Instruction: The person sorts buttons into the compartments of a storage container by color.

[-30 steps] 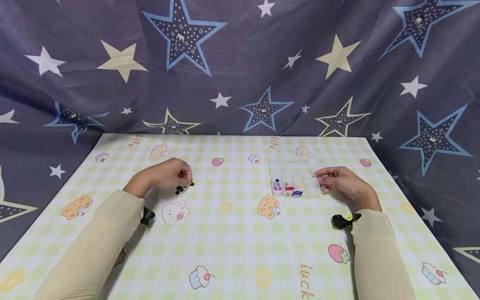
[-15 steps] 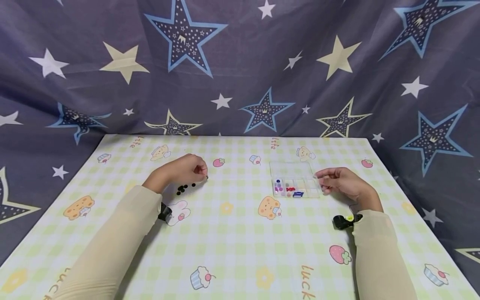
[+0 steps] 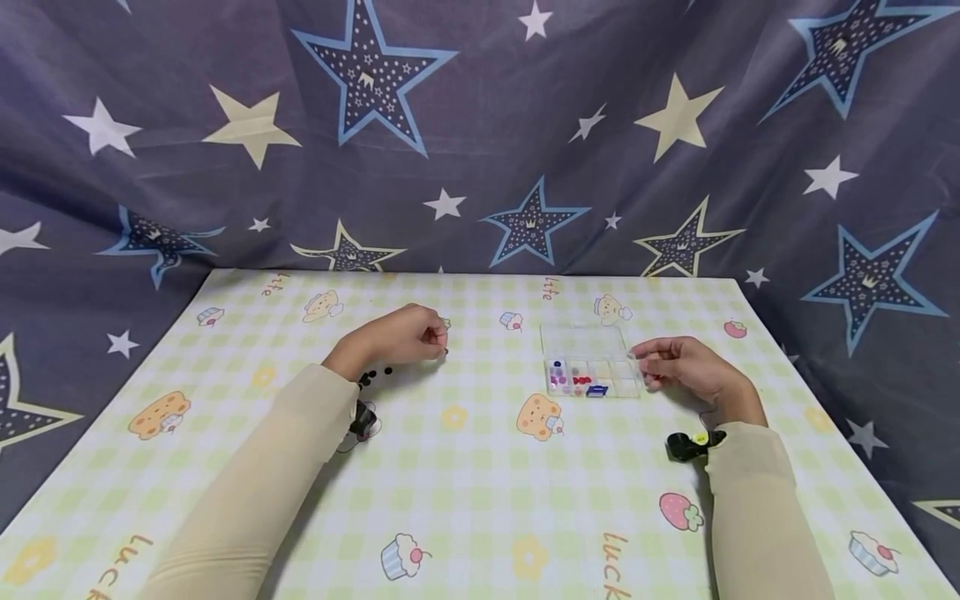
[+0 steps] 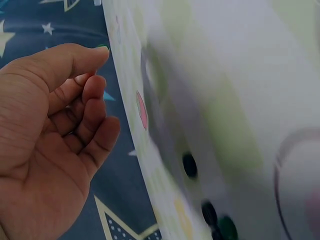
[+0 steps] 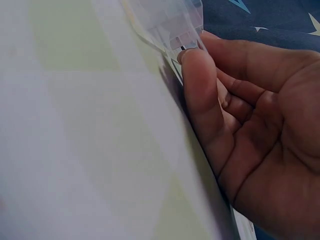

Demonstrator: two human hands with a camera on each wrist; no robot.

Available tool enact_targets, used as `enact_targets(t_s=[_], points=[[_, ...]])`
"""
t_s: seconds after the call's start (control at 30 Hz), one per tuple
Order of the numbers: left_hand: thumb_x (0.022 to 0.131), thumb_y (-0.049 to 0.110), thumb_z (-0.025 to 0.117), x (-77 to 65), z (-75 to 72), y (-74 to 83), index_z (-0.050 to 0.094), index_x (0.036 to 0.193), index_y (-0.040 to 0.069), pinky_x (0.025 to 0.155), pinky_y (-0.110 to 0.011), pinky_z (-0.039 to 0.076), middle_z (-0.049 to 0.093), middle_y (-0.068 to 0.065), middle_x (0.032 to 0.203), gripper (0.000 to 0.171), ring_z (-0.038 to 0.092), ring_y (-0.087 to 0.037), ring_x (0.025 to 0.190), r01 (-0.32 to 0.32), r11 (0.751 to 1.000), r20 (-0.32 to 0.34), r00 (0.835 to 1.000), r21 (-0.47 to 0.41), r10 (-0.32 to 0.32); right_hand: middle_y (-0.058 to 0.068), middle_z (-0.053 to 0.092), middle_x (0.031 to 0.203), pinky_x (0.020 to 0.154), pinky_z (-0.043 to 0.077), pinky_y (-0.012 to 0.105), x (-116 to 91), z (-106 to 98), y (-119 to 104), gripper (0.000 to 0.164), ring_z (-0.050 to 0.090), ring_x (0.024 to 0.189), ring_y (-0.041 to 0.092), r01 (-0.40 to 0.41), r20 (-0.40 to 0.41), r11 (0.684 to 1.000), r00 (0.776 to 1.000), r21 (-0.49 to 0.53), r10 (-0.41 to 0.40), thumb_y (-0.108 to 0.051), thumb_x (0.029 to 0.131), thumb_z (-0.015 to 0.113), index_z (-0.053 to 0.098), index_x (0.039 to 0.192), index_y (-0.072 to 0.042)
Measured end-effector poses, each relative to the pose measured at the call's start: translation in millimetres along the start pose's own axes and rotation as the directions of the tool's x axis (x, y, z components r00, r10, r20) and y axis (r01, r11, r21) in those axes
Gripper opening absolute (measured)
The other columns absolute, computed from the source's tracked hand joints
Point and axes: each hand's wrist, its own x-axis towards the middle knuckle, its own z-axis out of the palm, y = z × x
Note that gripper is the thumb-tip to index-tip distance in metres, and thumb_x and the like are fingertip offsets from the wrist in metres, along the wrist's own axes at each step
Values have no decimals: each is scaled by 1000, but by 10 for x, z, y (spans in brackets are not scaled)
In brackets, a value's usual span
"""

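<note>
Between thumb and fingertips, my left hand (image 3: 401, 335) pinches a small dark round bead (image 3: 446, 352), of which only a sliver of green rim shows in the left wrist view. Behind that hand several more dark beads (image 3: 388, 371) lie loose on the tablecloth, partly hidden by the wrist. To the right, a clear compartment box (image 3: 583, 342) lies with its lid raised at the back. Purple beads (image 3: 558, 379) and red beads (image 3: 582, 381) sit in its left compartments. My right hand (image 3: 693, 371) grips the box's right edge between thumb and fingers.
A small blue rectangular piece (image 3: 597, 391) is at the front of the box. Under everything is a green-checked tablecloth (image 3: 450, 467) printed with cartoon figures. A dark star-patterned curtain (image 3: 480, 125) hangs behind the table's far edge.
My left hand has moved right and slightly away from me, carrying the bead off from the loose dark beads. The right hand and the box stay in place.
</note>
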Motion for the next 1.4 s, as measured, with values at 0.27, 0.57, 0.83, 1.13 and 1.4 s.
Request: enact_targets(t_s=[0.27,0.57,0.83,1.13,1.4], points=[[93,7,67,214,52,147,68,82,14,75,-34,47,63,1,82,13,52,-15,75,-37,997,-23,999,68,39,7,67,91,73,57,28,-14,-1,-24,43,64,73,16,-16,-20,1000,1000,-18,16,-7,101,63,50,138,11],[91,7,67,516,147,334,68,81,14,76,-31,45,62,1,81,13,52,-15,77,-60,995,-35,997,84,63,8,67,92,71,58,29,-24,16,-2,43,64,73,16,-13,-13,1000,1000,10,13,-6,101,62,50,138,13],[92,7,66,749,226,495,67,79,14,78,-29,46,63,2,80,15,54,-14,78,-101,992,-53,993,72,105,7,67,90,71,57,28,-15,9,-7,43,63,72,15,-16,-14,1000,1000,10,16,-5,101,62,49,139,13],[93,10,68,941,304,663,70,83,14,85,-27,47,65,3,84,11,58,-13,83,-133,988,-59,989,81,138,6,67,90,70,56,28,-23,21,-26,43,62,72,15,-28,-14,1000,1000,11,28,-3,101,61,49,139,13],[94,9,68,1083,379,819,70,85,12,84,-25,46,65,2,85,9,57,-12,84,-147,986,-45,988,77,151,7,67,90,70,56,28,-10,19,-20,42,62,71,15,-28,-18,1000,999,5,28,-3,101,61,50,138,12]])
